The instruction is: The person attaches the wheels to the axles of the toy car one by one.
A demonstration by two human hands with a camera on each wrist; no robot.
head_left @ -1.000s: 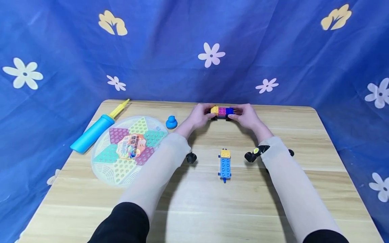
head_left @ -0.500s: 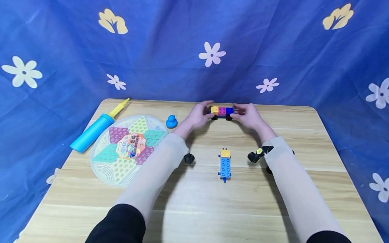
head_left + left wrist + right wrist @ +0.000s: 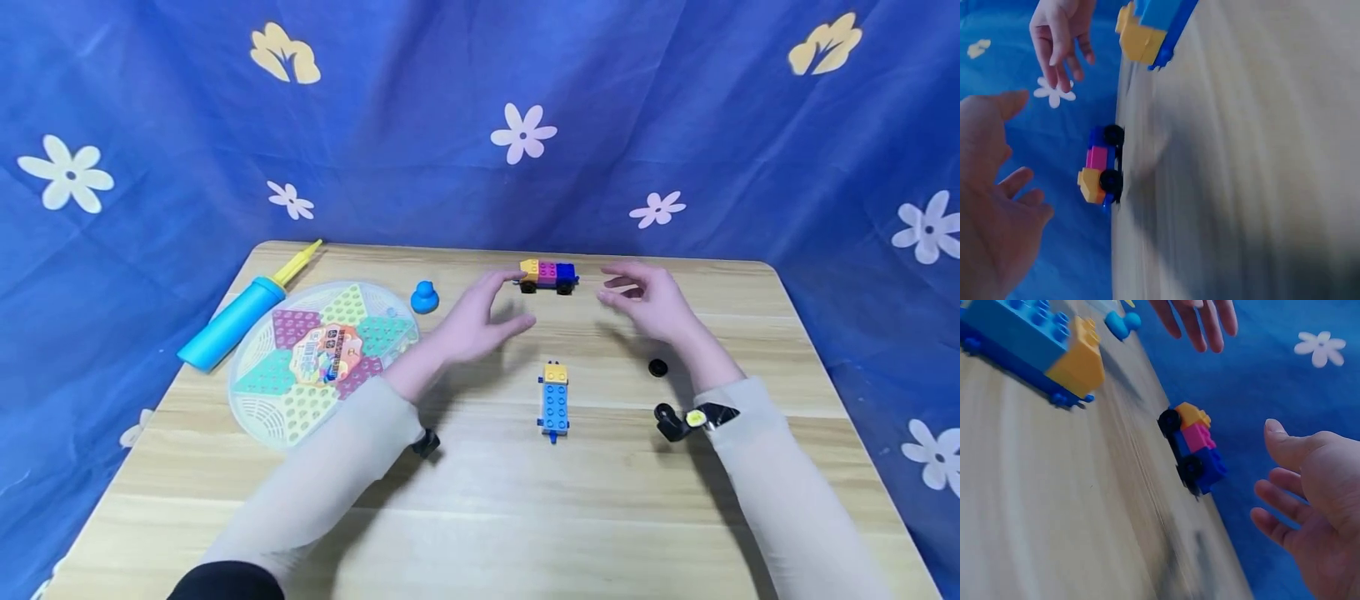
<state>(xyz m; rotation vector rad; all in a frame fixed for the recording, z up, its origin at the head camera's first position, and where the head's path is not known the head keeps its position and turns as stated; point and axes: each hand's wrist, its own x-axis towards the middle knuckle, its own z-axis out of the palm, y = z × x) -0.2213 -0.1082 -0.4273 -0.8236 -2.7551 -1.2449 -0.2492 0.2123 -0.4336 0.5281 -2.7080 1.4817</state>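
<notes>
A toy brick car point(image 3: 547, 275) with yellow, pink and dark blue bricks on black wheels stands at the table's back edge. My left hand point(image 3: 476, 321) is to its left, thumb and fingers spread, holding nothing. To the car's right, my right hand point(image 3: 652, 302) is apart from it, its fingers loosely bent around nothing. Nearer the middle lies a second brick car point(image 3: 555, 402), light blue with a yellow front brick; no wheels show on its axle pegs. A small black wheel point(image 3: 657, 367) lies below my right hand.
At the left are a round Chinese checkers board point(image 3: 251, 367) and a blue hand pump point(image 3: 232, 325) with a yellow nozzle. A small blue duck-like toy point(image 3: 424, 297) stands between the board and my left hand. A blue flowered cloth point(image 3: 420, 167) hangs behind the table point(image 3: 495, 533).
Both hands have let go of the wheeled car and moved apart, the left toward the left and nearer, the right toward the right. The black wheel is now uncovered.
</notes>
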